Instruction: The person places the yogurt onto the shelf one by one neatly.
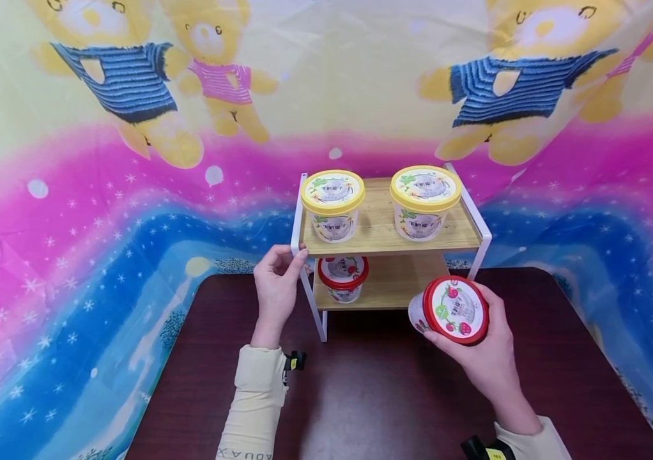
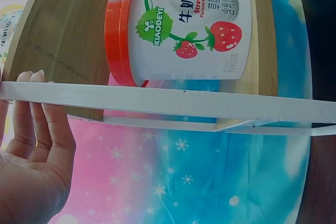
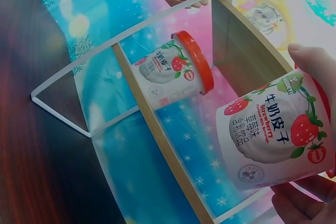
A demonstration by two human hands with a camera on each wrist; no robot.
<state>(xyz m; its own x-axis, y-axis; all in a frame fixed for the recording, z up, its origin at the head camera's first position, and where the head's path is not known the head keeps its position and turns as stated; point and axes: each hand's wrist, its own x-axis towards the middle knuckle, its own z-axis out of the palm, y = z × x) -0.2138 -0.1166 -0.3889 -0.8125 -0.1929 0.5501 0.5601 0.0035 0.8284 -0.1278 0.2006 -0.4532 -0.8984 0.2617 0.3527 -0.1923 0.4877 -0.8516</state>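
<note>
My right hand [image 1: 490,358] grips a red-lidded strawberry milk tub [image 1: 455,311] in front of the rack's right side, its lid tilted toward the head camera. In the right wrist view, thumb and fingers wrap the held tub [image 3: 278,129] from both sides. My left hand [image 1: 277,287] holds the white frame [image 1: 298,246] of a two-tier wooden rack at its upper left front corner; in the left wrist view its fingers [image 2: 52,129] curl behind the white bar. A second red-lidded tub [image 1: 344,281] stands on the left of the lower shelf [image 1: 401,281].
Two yellow-lidded tubs [image 1: 333,204] [image 1: 423,201] stand left and right on the upper shelf [image 1: 375,220]. The rack sits on a dark wooden table [image 1: 372,390]. Behind it hangs a colourful cloth [image 1: 326,83] printed with bears.
</note>
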